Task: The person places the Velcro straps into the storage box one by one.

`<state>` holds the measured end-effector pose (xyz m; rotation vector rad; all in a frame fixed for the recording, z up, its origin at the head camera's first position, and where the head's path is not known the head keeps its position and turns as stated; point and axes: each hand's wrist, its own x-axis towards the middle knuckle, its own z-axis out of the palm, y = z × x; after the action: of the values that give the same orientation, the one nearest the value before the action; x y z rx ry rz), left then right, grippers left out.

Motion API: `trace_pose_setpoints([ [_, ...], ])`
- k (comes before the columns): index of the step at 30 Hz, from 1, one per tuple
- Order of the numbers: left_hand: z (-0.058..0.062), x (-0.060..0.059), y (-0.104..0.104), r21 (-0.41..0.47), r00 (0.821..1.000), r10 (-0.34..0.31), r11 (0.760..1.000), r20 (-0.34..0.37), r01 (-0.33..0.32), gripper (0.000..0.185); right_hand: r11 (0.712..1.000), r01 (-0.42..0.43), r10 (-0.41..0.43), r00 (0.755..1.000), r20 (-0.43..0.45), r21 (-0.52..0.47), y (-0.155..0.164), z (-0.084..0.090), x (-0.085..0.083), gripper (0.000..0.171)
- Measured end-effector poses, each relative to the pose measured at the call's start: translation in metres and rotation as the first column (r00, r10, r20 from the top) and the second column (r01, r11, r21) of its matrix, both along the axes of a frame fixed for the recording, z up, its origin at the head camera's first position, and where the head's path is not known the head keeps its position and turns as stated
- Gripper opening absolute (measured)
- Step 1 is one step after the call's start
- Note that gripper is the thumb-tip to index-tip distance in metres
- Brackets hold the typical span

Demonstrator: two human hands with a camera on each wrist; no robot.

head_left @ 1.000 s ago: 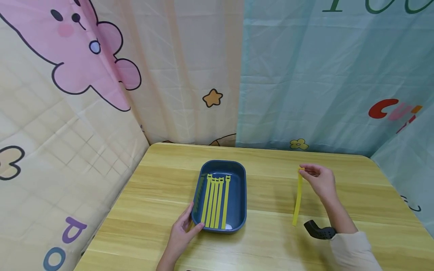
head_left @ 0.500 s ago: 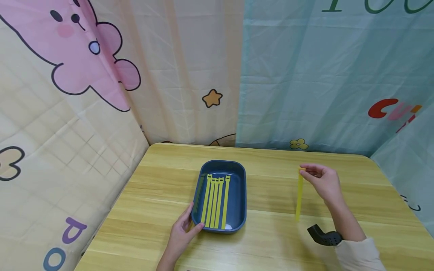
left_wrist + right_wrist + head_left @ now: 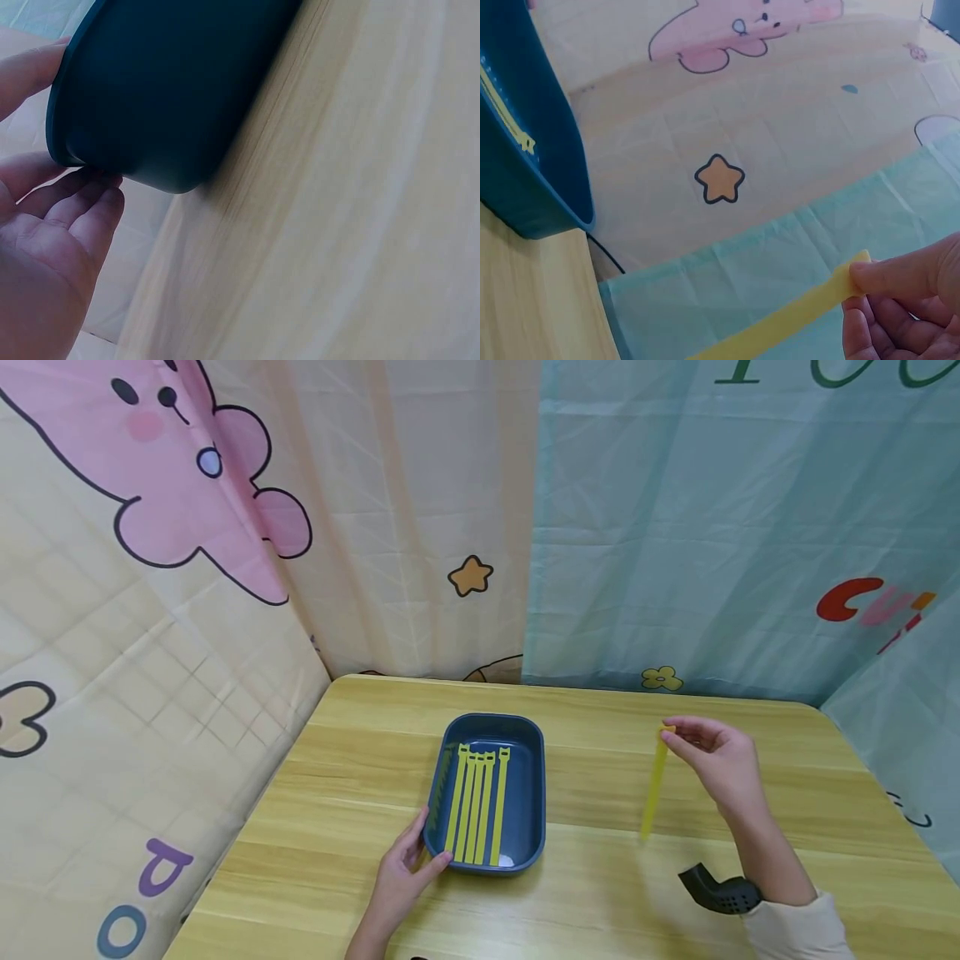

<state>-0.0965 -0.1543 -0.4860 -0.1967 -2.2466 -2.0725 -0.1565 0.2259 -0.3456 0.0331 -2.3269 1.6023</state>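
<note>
- One yellow strap hangs from the right hand's pinching fingertips, lifted off the table.
- Left hand cups the blue tray's near corner, steadying it; five straps lie flat beyond its fingers.

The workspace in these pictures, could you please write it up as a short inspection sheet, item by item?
Surface: wooden table, pale grain, rounded corners.
Job's things: dark blue tray holding several yellow straps laid side by side lengthways; one more yellow strap hangs in the air right of the tray.
Clutter: nothing seen.
Grippers: left hand holds the tray's near left corner, thumb at the rim; right hand pinches the hanging strap by its top end.
Cables: nothing seen; a black wrist device sits on the right forearm.
Surroundings: cartoon-printed curtains hang behind and to both sides of the table.
</note>
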Motion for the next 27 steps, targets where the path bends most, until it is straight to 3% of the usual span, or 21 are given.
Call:
trace_pose_setpoints([
  [23, 0.001, 0.000, 0.000, -0.004, 1.000, -0.013, 1.000, -0.004, 0.013, 0.074, 0.994, -0.103, 0.097, 0.987, -0.130, -0.044, -0.041, 0.036, -0.004, 0.022],
  [27, 0.001, 0.000, 0.000, -0.009, 1.000, -0.008, 1.000, -0.003, 0.008, 0.074, 0.986, -0.141, 0.126, 0.979, -0.159, -0.091, -0.051, 0.041, -0.006, 0.024],
])
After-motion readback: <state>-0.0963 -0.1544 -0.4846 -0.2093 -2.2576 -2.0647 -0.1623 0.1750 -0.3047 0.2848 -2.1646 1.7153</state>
